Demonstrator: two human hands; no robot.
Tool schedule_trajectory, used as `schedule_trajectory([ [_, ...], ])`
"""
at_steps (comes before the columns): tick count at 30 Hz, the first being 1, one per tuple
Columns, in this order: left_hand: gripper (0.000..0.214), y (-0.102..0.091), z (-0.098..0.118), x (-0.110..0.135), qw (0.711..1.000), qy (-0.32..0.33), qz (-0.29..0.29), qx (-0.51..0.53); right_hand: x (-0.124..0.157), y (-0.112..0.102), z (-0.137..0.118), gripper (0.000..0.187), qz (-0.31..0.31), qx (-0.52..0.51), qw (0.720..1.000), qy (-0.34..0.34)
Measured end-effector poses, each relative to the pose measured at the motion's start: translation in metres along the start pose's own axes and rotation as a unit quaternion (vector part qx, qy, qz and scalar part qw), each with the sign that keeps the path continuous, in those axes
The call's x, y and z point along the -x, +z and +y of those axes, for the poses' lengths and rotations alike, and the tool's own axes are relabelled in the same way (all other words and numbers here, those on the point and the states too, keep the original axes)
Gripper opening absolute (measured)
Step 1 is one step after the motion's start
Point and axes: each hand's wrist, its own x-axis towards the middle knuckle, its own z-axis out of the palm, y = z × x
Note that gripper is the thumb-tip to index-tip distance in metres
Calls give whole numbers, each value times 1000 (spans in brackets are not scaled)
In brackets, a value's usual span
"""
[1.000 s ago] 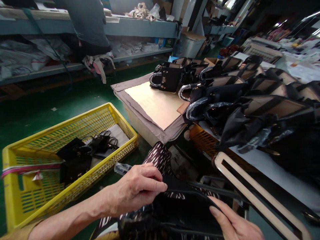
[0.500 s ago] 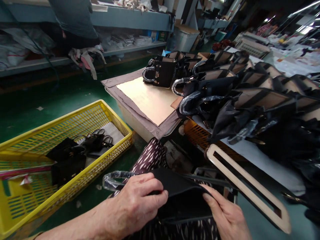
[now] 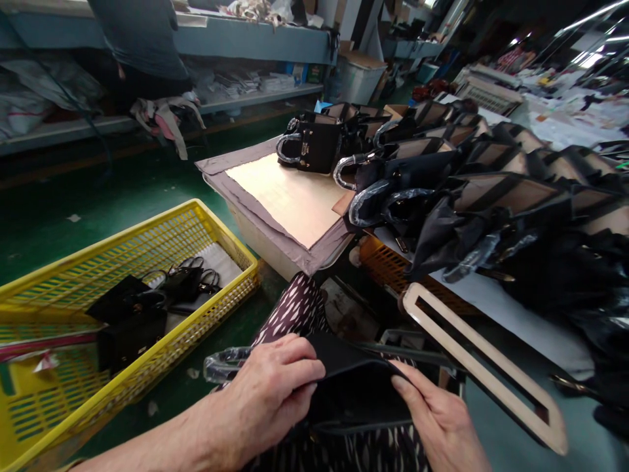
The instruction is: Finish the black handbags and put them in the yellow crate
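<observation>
A black handbag [image 3: 361, 400] lies across my lap with its mouth spread open and its inside dark. My left hand [image 3: 268, 396] is closed on the bag's left edge, its fingertips curled over the rim. At the opposite side, my right hand [image 3: 437, 410] pinches the rim between thumb and fingers. A plastic-wrapped handle [image 3: 226, 364] sticks out to the left behind my left hand. The lower part of the bag is hidden by my hands and the frame's edge.
A yellow basket [image 3: 196, 328] with several small black bags stands at left. Many black handbags [image 3: 413, 170] crowd the table at right. A beige slotted frame [image 3: 486, 367] lies near my right hand. A board-topped bin [image 3: 289, 196] stands ahead; a person [image 3: 137, 46] is at the far bench.
Both hands keep their hold on the bag. My left hand has shifted very slightly left and down, and the view has moved a little.
</observation>
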Motion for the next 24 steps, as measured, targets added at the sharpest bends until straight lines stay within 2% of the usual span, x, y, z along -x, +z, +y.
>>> schedule_trajectory([
  [3,11,-4,0,-9,994,-67,-78,-21,-4,-1,-7,31,-22,12,1000,-6],
  [7,27,-13,1,-27,983,-88,-138,-85,-12,-3,-15,32,-54,21,998,-18],
  [14,38,-11,-4,-43,976,-94,-147,-128,-18,-3,-20,30,-48,40,997,-35],
  [18,35,-9,-7,-46,981,-80,-143,-108,-20,-3,-24,31,-61,40,996,-40],
  [24,29,-7,-11,-54,982,-108,-144,-54,-23,-2,-28,33,-72,24,996,-38],
])
